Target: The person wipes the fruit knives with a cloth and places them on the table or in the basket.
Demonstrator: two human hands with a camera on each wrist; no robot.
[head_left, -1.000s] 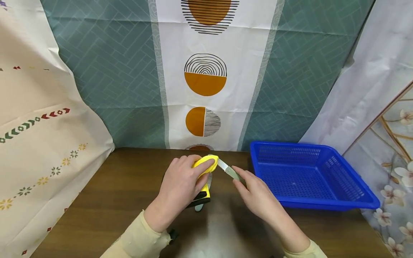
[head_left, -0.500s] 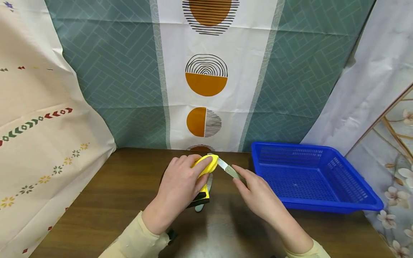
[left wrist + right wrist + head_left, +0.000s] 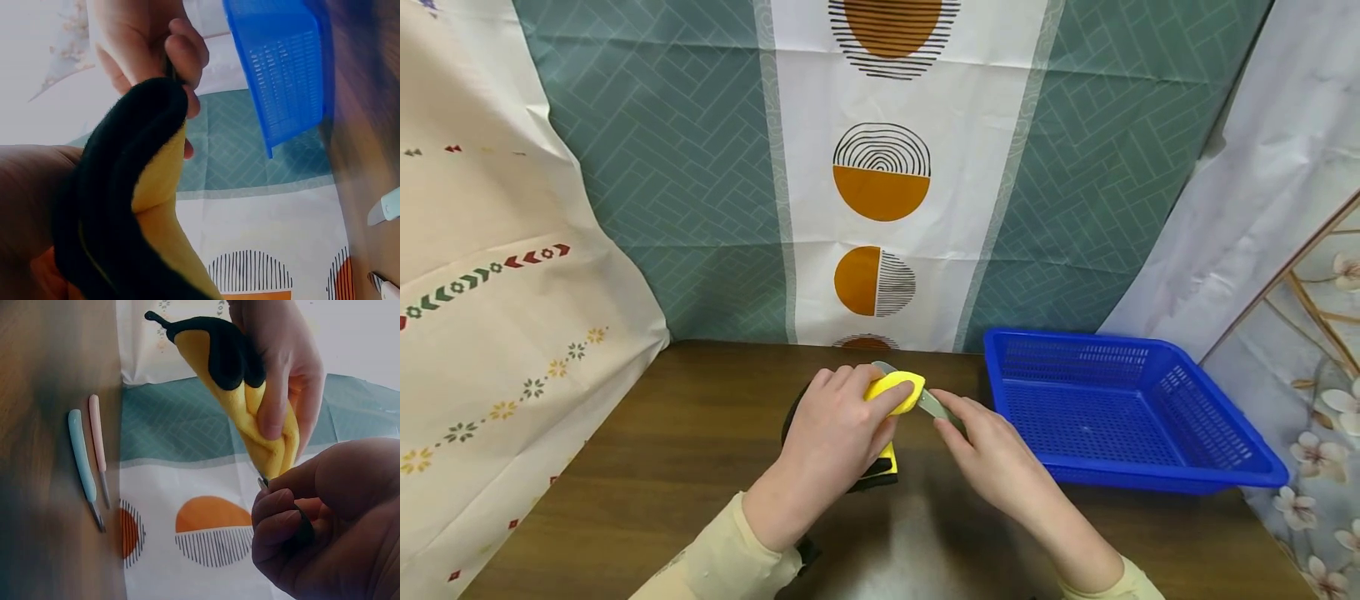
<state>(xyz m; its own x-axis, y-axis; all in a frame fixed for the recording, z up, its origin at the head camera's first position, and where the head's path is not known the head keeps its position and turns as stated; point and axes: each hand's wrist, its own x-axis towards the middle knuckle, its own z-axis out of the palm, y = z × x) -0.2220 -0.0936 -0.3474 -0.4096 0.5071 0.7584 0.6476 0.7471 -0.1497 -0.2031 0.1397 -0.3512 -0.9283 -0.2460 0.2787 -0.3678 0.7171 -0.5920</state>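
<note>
A folded yellow-and-black fabric cloth [image 3: 901, 392] meets a knife with a slim grey-green handle [image 3: 934, 405], left of the blue perforated plastic basket [image 3: 1138, 477].
Our left grip [image 3: 842, 421] pinches the cloth over the blade, mostly hidden from us; our right grip [image 3: 1000, 450] holds the handle, nearer the basket. We appear to be wiping, so we do well to press evenly, stroke from handle toward tip, and have a thick fold between our left grip and the edge.
</note>
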